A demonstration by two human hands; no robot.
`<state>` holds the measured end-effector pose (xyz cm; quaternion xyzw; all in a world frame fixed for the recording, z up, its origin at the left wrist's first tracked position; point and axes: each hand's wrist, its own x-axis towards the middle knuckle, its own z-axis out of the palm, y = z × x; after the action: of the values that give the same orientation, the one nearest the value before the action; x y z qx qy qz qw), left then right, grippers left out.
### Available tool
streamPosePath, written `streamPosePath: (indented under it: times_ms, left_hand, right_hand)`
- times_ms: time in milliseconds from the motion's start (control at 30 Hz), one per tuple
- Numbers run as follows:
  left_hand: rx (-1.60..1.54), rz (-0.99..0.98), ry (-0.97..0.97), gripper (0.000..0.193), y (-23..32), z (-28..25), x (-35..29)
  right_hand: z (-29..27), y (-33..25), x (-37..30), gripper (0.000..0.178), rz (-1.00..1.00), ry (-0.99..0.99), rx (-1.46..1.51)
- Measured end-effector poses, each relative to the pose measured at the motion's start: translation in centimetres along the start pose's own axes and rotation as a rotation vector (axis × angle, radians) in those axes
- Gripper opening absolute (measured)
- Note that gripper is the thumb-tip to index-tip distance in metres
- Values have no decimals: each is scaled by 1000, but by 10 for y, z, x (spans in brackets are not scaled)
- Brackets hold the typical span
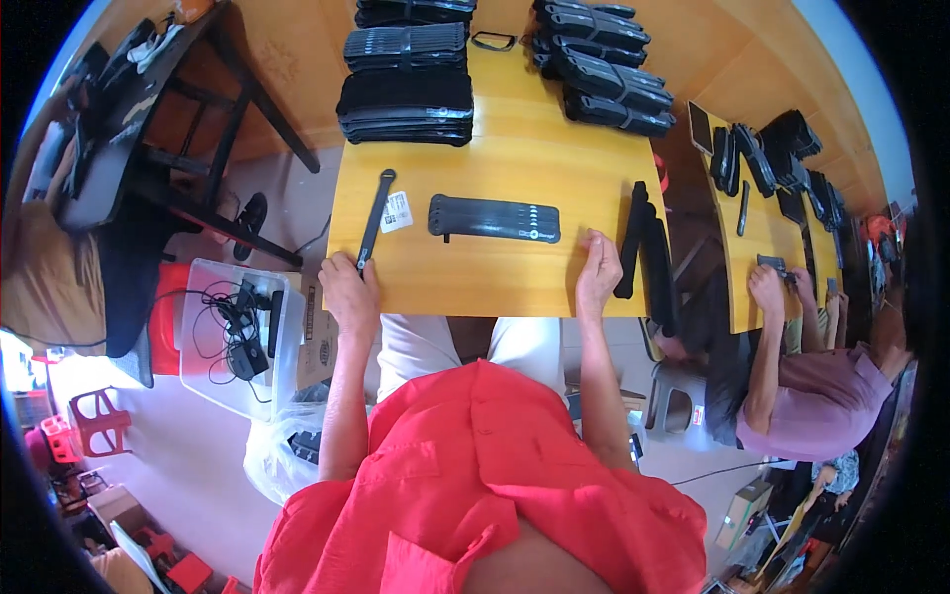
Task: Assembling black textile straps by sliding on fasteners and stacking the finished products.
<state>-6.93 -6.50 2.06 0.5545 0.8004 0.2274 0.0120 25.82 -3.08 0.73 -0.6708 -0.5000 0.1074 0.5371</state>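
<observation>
Sits at table (445, 282), upper centre, with stacks (406, 104) at top, bundle (490, 217) just above centre. Has right hand (599, 272) loosely cupped, right of centre; with left hand (349, 294), left of centre, pinches lower end of strap (376, 220).

On the near side of the flat black bundle (485, 216), a bare strip of the desk (475, 282) gives passage from the left hand (349, 297) to the right hand (600, 269), with room also behind it. At the left, the single black strap (376, 218) and the white label (397, 212) lie in the way; at the right, long black pieces (633, 238). Farther, left stacks (406, 104) and right stacks (609, 79) leave a lane.
</observation>
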Motion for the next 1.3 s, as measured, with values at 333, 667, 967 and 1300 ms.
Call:
streamPosePath:
  times_ms: [333,667,967,1300]
  left_hand:
    - [-1017,-389,14,18,-46,-8,-4]
    - [-1794,-555,-596,28,62,-63,-29]
    - [-1752,-375,-767,29,83,-76,-26]
    - [-1803,-450,-797,27,91,-84,-25]
  right_hand:
    - [3,-11,-7,25,-69,-95,-63]
    - [14,-152,-57,19,-442,-548,258]
    - [7,-157,-54,35,-685,-554,159]
    - [-8,-159,-42,19,-347,-613,481]
